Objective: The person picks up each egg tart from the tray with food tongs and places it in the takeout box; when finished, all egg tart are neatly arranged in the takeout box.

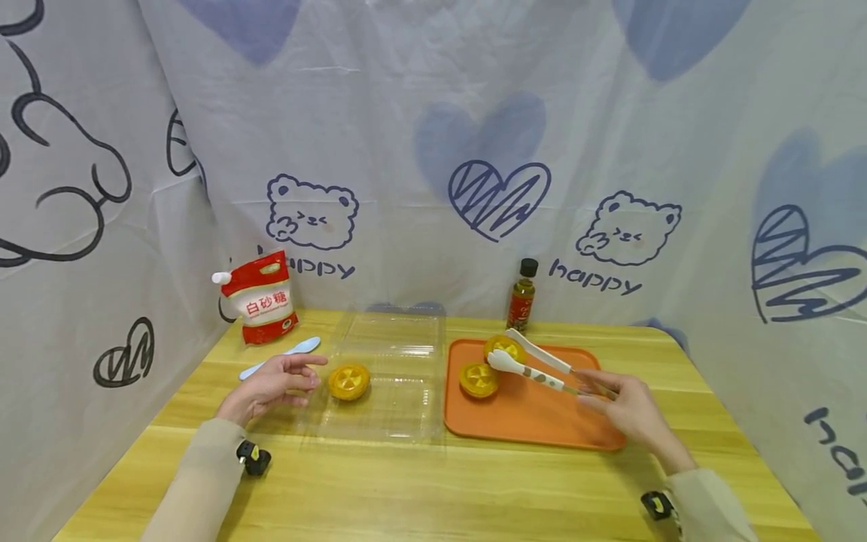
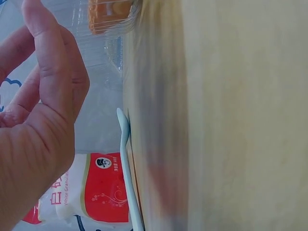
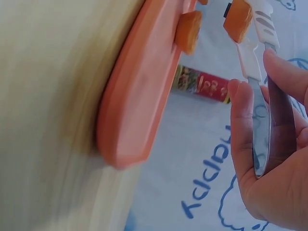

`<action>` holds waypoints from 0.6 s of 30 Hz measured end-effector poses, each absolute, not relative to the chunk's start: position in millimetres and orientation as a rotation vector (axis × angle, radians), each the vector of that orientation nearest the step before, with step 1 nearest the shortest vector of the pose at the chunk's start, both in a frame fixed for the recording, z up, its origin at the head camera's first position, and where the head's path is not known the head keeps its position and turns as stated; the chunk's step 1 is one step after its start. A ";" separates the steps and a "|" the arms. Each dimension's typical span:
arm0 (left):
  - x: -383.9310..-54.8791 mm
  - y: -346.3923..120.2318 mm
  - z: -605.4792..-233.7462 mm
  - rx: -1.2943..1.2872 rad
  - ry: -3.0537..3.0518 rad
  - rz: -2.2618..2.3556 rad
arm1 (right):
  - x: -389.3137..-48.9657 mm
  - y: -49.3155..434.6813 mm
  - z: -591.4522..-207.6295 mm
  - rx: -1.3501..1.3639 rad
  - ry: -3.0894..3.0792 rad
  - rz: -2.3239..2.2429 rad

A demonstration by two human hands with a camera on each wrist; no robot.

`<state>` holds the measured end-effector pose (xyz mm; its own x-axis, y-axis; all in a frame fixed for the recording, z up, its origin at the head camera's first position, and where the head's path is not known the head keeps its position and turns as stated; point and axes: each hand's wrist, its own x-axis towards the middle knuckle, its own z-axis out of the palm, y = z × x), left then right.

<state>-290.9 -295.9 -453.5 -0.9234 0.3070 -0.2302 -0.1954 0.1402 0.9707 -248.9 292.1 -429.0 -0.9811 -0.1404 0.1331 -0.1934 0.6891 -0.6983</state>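
My right hand point(image 1: 623, 410) holds a pair of tongs point(image 3: 262, 130) with metal arms and white tips. Between the tips is an egg tart point(image 3: 238, 21), raised above the orange tray point(image 1: 535, 421) in the right wrist view. Another egg tart point(image 1: 478, 381) sits on the tray's left side. A third egg tart point(image 1: 348, 382) lies in the left part of a clear plastic box point(image 1: 400, 410). My left hand point(image 1: 274, 385) is beside the box's left edge, its fingers loosely bent and holding nothing.
A red and white sugar bag point(image 1: 266, 297) stands at the back left, with a pale blue plastic utensil point(image 1: 298, 348) lying in front of it. Behind the tray stands a small dark-capped bottle point(image 1: 521, 297). A printed cloth point(image 1: 400, 248) hangs along the table's back and sides.
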 end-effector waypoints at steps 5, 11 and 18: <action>-290.7 -294.4 -452.2 0.100 2.046 1.840 | -247.3 280.3 -425.5 0.317 -2.808 1.220; -290.0 -294.2 -451.6 0.092 2.047 1.835 | -248.7 264.3 -423.4 0.377 -2.788 1.276; -290.4 -294.4 -450.5 0.101 2.050 1.829 | -252.7 247.1 -425.1 0.416 -2.785 1.269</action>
<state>-290.4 -294.4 -450.5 -0.9212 0.3074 -0.2384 -0.2020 0.1458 0.9685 -252.7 247.1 -425.1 -0.9623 -0.2209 0.1587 -0.2647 0.6263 -0.7333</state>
